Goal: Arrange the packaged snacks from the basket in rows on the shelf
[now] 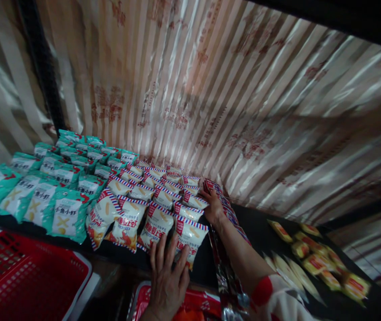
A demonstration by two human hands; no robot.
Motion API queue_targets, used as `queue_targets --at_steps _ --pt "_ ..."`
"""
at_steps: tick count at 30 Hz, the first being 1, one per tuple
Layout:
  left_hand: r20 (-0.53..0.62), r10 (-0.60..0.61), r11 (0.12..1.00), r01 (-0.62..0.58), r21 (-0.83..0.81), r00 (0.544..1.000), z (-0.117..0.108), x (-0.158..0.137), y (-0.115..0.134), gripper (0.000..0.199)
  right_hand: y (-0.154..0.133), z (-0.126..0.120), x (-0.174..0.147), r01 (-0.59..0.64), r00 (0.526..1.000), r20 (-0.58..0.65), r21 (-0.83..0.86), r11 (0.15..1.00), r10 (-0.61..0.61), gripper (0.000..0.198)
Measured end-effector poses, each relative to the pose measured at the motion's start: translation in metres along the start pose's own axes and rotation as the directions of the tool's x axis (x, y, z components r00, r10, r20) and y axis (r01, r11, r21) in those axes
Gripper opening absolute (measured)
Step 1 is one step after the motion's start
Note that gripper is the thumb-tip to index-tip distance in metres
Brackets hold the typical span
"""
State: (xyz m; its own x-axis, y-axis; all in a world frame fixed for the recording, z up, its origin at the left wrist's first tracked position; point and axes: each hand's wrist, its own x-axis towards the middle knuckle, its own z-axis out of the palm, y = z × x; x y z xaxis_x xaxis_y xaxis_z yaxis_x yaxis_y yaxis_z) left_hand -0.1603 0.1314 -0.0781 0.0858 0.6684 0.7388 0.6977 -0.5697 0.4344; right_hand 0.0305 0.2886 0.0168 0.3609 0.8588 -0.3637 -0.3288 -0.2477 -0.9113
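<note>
My left hand (168, 277) lies with fingers spread against the lower fronts of the nearest white snack bags (189, 238), which have red-and-blue striped edges. Farther back, my right hand (215, 208) reaches along the right side of these bags, fingers apart and partly bent. It touches the bags' side, next to a row of dark red and purple packets (225, 203); some of its fingertips are hard to make out. The white bags stand in several rows on the black shelf (207, 263). To their left, teal snack bags (66, 216) fill similar rows.
A red basket (33, 276) with a white rim sits at the lower left, and a second red basket (140, 296) is below the shelf edge. Yellow packets (314, 263) and pale flat packets (292, 274) lie at the right. Striped foil-like sheeting (184, 89) hangs behind.
</note>
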Motion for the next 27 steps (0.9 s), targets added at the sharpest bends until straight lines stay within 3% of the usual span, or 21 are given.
queue_targets --at_steps 10,15,20,27 --pt "-0.005 -0.005 1.0 0.005 -0.008 1.0 0.001 -0.001 0.0 0.047 0.002 -0.005 0.011 0.008 1.0 0.022 -0.047 0.999 -0.007 0.05" --pt "-0.011 0.002 1.0 -0.002 -0.016 1.0 -0.001 -0.001 0.0 0.046 -0.004 -0.009 0.006 0.071 0.985 -0.15 -0.12 0.99 -0.089 0.045" --pt "-0.029 0.028 1.0 -0.027 0.015 0.999 -0.004 0.0 0.002 0.042 -0.014 -0.017 -0.029 0.299 0.922 -0.217 -0.122 0.946 -0.319 0.034" --pt "-0.018 0.076 0.997 -0.076 -0.001 0.997 -0.029 -0.005 0.005 0.041 -0.002 -0.033 -0.111 0.407 0.898 -0.091 -0.196 0.892 -0.43 0.041"
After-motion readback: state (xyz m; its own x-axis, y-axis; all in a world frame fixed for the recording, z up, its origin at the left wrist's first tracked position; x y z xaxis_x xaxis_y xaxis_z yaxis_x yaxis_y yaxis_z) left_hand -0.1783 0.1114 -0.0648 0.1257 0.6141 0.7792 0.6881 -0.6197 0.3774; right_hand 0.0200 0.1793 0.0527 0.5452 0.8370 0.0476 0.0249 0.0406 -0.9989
